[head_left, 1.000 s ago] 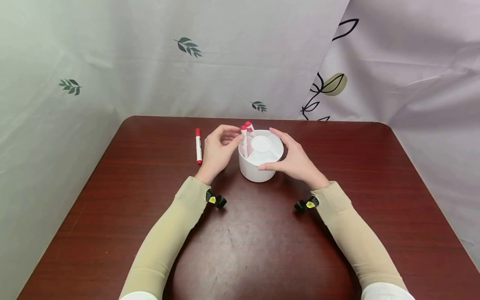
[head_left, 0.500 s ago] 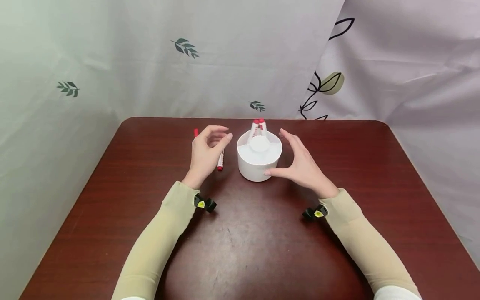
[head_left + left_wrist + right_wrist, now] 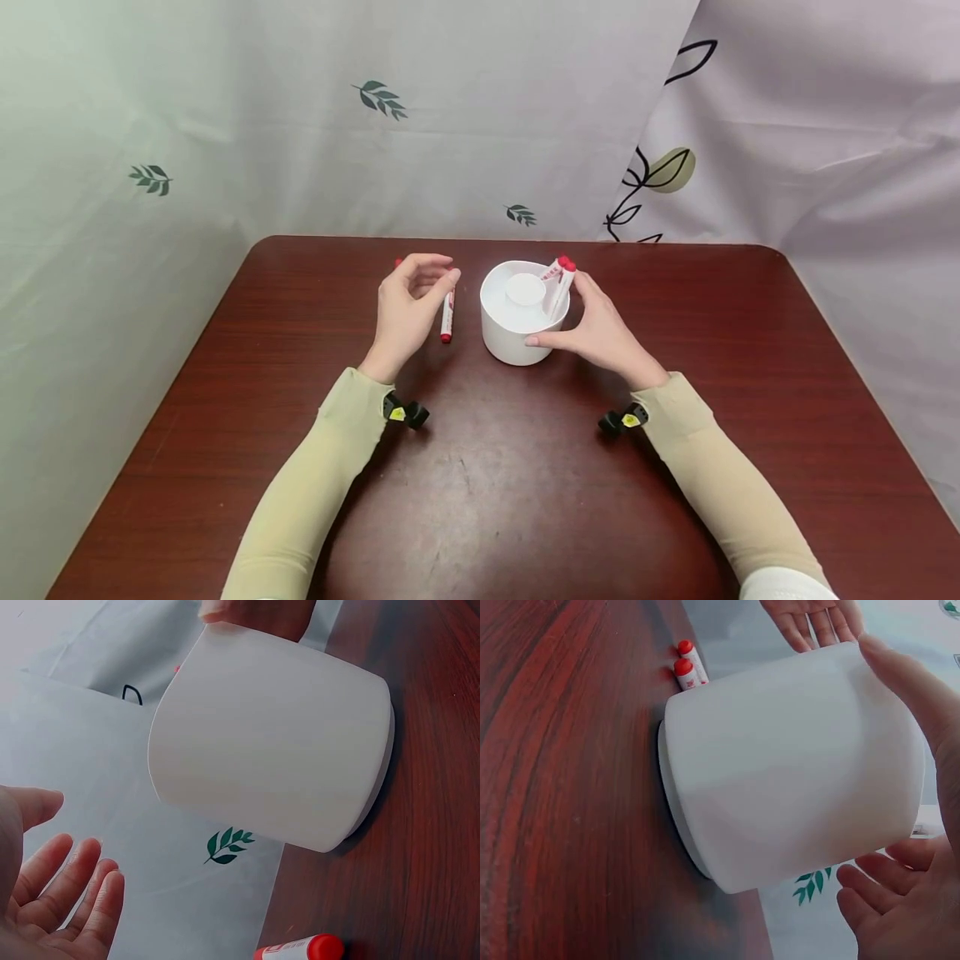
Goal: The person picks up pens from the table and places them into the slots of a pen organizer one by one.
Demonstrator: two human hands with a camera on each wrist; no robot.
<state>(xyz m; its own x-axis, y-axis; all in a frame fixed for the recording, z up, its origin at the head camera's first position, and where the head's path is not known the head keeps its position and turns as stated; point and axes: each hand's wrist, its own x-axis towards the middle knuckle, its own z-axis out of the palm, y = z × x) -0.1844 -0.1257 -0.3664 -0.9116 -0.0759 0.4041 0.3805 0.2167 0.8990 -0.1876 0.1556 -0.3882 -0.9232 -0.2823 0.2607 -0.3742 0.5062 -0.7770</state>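
Observation:
A round white pen holder (image 3: 510, 337) with a raised round centre stands on the table. Two red-capped white markers (image 3: 561, 292) lean in its right side, beside my right hand (image 3: 603, 333). That hand holds the holder from the right, its thumb on the front wall and its fingers round the far side. My left hand (image 3: 408, 308) hovers to the left, apart from the holder, with loosely bent fingers and nothing in them. Beneath and beside it lies a white marker (image 3: 447, 315) with red ends; another red tip shows behind the hand, its body hidden.
The dark red wooden table (image 3: 510, 500) stretches round the holder. A pale curtain (image 3: 450, 150) with leaf prints hangs behind the table's far edge. In the right wrist view, two red-capped markers (image 3: 687, 671) lie on the tabletop beyond the holder.
The pen holder has turned, taking its two markers from the left side past the back to the right. My left hand has moved left, off the holder. My right hand shifted slightly.

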